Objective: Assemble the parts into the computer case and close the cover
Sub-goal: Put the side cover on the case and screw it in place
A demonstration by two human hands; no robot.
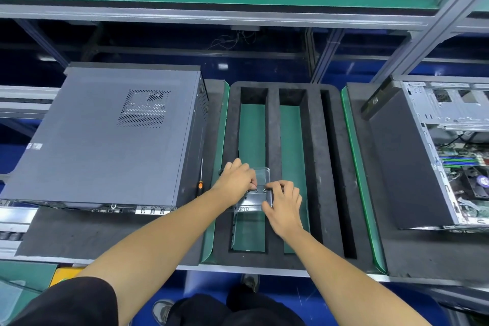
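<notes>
- computer case [100, 137], closed and lying on its side, sits on dark foam at about 9 o'clock from the hands.
- a clear plastic tray [260, 180] lies across the left slot of the black foam holder [315, 167] at the centre of the surface.
- left hand [236, 180] has its fingers curled, pinching the tray's middle from the 9 o'clock side.
- right hand [284, 204] grips the tray's near right corner, fingertips meeting the left hand's at the middle.
- an orange-handled screwdriver [200, 180] lies between the closed case and the foam holder.
- a second, open case [455, 151] with boards and wires showing stands at 3 o'clock.
</notes>
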